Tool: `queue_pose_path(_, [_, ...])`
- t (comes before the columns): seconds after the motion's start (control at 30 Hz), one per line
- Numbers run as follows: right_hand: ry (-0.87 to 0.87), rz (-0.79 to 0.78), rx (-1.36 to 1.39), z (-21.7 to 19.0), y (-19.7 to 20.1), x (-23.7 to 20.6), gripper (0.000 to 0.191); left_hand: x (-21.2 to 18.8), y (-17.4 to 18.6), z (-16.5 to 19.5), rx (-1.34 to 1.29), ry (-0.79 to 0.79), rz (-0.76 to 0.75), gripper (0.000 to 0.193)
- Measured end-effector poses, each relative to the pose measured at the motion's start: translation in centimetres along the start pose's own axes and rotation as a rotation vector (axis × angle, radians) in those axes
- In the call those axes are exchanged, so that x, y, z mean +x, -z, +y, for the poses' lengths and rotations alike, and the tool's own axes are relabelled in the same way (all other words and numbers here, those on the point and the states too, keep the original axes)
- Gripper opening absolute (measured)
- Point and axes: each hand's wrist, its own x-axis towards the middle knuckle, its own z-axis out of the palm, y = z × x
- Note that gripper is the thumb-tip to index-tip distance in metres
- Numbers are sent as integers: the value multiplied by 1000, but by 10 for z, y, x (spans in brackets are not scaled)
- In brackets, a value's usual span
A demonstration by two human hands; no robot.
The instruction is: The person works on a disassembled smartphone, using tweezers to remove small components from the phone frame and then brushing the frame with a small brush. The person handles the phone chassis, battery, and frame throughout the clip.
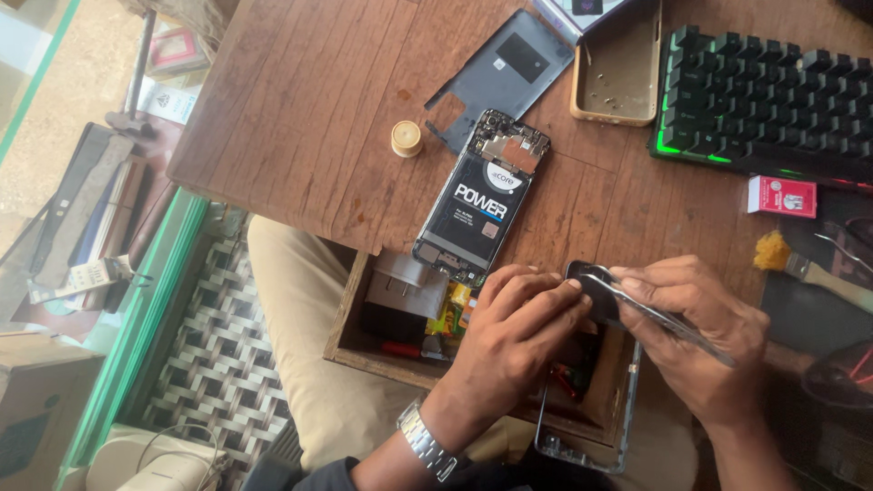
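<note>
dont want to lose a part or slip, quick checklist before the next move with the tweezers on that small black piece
1. Left hand grips the small black part: ok.
2. Tweezers in right hand, tips on the part: ok.
3. Work held over the open drawer, not the table: not ok.
4. Opened phone lies flat, near the table edge: ok.
5. Back cover set aside: ok.
6. Tweezer tips' hold: cannot tell.
</note>
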Motion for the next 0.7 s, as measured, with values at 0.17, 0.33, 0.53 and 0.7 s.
queue_pose_path(0.17, [-25, 7, -1, 2, -1, 0, 13, 0, 1, -1, 11, -10, 0, 32])
queue_pose_path(0.33, [-161, -19, 162, 11, 1, 2, 9, 0, -1, 0, -18, 8, 12, 32])
queue_pose_path(0.53, [-167, -32, 249, 15, 4, 0, 12, 0, -2, 0, -45, 18, 37, 31])
queue_pose_path(0.7, [-181, -9, 221, 14, 2, 0, 12, 2, -1, 0, -32, 29, 33, 30])
